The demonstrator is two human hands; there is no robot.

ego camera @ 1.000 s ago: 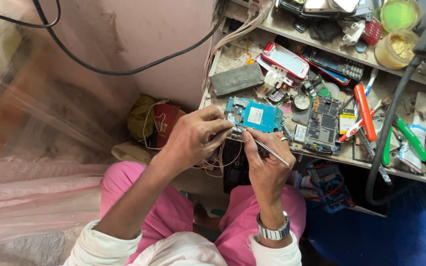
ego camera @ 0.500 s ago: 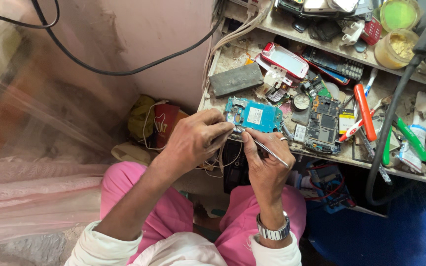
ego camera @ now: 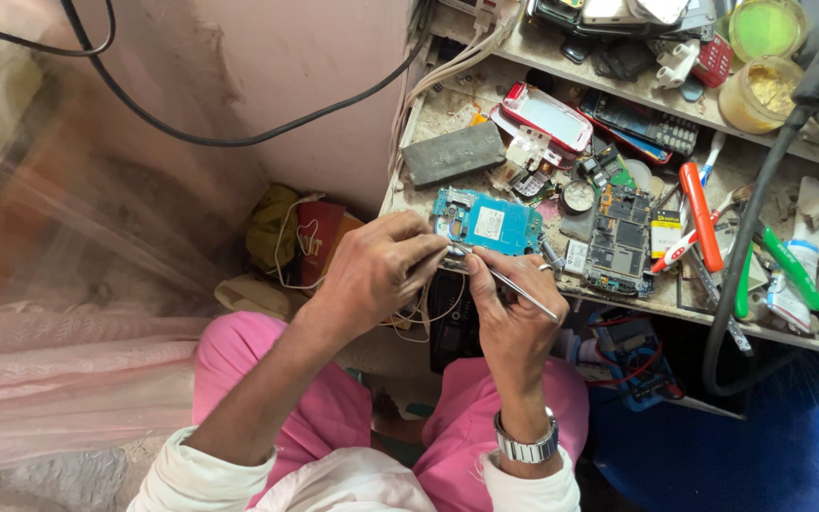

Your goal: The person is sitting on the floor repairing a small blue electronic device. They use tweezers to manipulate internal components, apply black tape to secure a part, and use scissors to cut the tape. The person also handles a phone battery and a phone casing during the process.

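Note:
My left hand [ego camera: 376, 270] pinches the near edge of a blue circuit board [ego camera: 487, 224] that lies at the front of a cluttered workbench [ego camera: 447, 194]. My right hand [ego camera: 509, 318] grips thin metal tweezers [ego camera: 514, 287]. Their tip meets the board's near edge right by my left fingers. A metal watch [ego camera: 526, 446] sits on my right wrist. My pink trousers [ego camera: 282, 379] show below both hands.
A darker circuit board [ego camera: 618, 237], a red-and-white phone shell [ego camera: 544, 116], a grey block [ego camera: 454, 154], an orange-handled tool [ego camera: 701, 214], green-handled tools [ego camera: 789, 265], and two jars [ego camera: 760, 90] crowd the bench. A black hose [ego camera: 751, 228] and black cable [ego camera: 239, 133] run nearby.

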